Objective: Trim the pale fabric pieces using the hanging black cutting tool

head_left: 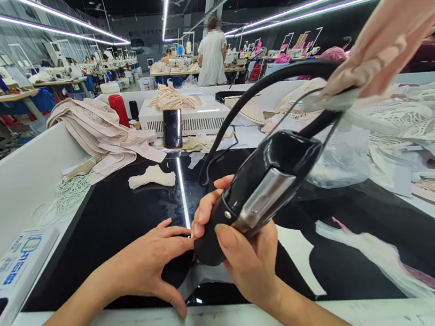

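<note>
My right hand [252, 266] is wrapped round a black handheld power tool [274, 179] with a silver lever on its side. The tool tilts, its lower end down near the black work surface [103, 244]; what its tip touches is hidden. A thick black cable [256, 90] loops from its upper end. My left hand [150, 261] rests with fingers spread beside that lower end. Under the tool shows part of a thin, sheer piece of fabric [209, 275]. Right of my right hand lies a flat white cut piece [297, 254].
A small cream fabric piece [152, 177] lies ahead, before a phone [173, 129] leaning on a white box [202, 114]. Beige fabric [103, 130] piles at left, lace pieces [419, 129] at right. A pale cloth strap [397, 30] hangs by the cable. Farther off stands a person [214, 55].
</note>
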`<state>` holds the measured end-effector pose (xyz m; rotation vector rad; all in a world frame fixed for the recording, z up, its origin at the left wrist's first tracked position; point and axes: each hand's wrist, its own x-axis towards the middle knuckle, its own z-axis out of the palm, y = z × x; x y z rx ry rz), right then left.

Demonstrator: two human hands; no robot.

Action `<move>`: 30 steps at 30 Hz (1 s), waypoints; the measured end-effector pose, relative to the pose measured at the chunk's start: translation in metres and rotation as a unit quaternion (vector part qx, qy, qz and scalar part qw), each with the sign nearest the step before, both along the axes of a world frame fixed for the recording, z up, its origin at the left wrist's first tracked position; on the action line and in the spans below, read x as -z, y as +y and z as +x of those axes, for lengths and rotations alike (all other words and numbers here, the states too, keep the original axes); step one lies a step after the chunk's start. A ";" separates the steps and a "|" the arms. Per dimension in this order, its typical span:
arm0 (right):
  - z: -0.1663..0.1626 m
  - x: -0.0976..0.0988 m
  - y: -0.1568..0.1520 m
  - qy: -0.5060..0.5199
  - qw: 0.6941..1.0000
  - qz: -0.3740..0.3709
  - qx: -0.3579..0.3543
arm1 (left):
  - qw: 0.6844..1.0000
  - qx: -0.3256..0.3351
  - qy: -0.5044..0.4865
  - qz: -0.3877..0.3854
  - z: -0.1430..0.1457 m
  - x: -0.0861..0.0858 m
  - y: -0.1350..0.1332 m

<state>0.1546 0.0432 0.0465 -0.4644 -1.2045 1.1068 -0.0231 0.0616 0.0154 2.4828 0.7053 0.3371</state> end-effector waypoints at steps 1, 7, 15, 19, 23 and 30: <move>0.000 0.000 0.000 0.000 1.000 -0.003 0.001 | 1.000 0.000 0.001 0.001 0.000 0.000 0.000; -0.004 -0.002 -0.008 0.005 0.999 -0.028 -0.022 | 1.000 -0.003 -0.013 0.006 0.000 0.002 0.000; -0.007 0.001 -0.011 -0.011 1.000 -0.004 -0.015 | 1.000 0.006 -0.003 0.017 -0.001 0.002 0.001; -0.007 -0.001 -0.012 -0.006 1.000 -0.012 -0.022 | 1.000 0.006 0.002 0.021 0.000 0.001 0.003; -0.011 -0.001 -0.016 0.008 0.999 -0.044 -0.024 | 1.000 -0.013 -0.012 0.001 0.001 0.001 -0.001; -0.008 0.012 -0.019 -0.020 0.999 -0.040 -0.025 | 0.999 -0.026 -0.031 -0.036 0.003 -0.001 -0.002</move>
